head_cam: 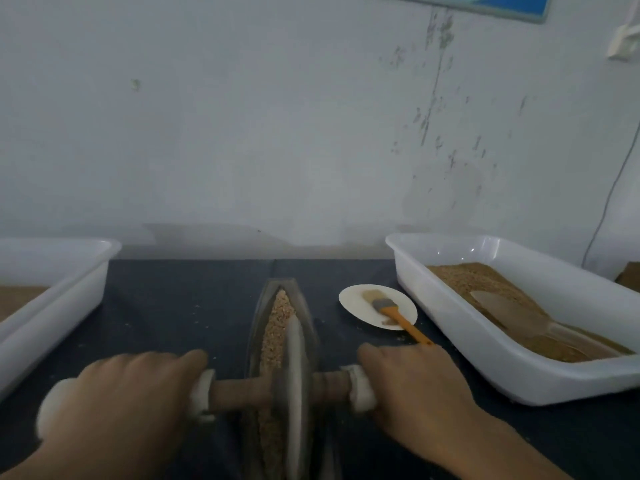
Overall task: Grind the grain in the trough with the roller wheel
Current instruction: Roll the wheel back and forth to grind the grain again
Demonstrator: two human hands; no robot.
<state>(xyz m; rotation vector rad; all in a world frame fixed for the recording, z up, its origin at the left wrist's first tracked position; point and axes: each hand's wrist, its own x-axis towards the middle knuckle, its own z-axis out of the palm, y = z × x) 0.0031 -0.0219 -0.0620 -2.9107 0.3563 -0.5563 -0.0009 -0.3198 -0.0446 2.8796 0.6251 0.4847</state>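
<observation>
Trough: it lies dead centre on the dark table, long and boat-shaped, its long axis running straight away from you toward the wall.
Grain: coarse tan bits fill the groove, most plainly on the far stretch ahead of the wheel, with more showing on the near stretch left of the disc.
Roller wheel: the disc stands upright in the groove at the near half of the trough, its axle crossing the trough at right angles.
Key relation: the unground far run lies directly forward of your grip, so I judge the coming stroke wants a straight push along the trough's axis (both hands sit level with the axle, neither nearer the far end).
Left hand: you wrap it over the padded left handle, fingers curled down round it, knuckles up.
Right hand: you lay it over the padded right handle; the fingers curve down over it, though how fully they close underneath is hidden.
Risk: uneven pressure from one hand could tip the disc against the trough wall and spill grain.
Nearby: a small plate with an orange-handled brush sits just right of the trough; the right tub of grain lies beyond it, the left tub well apart on the other side.
</observation>
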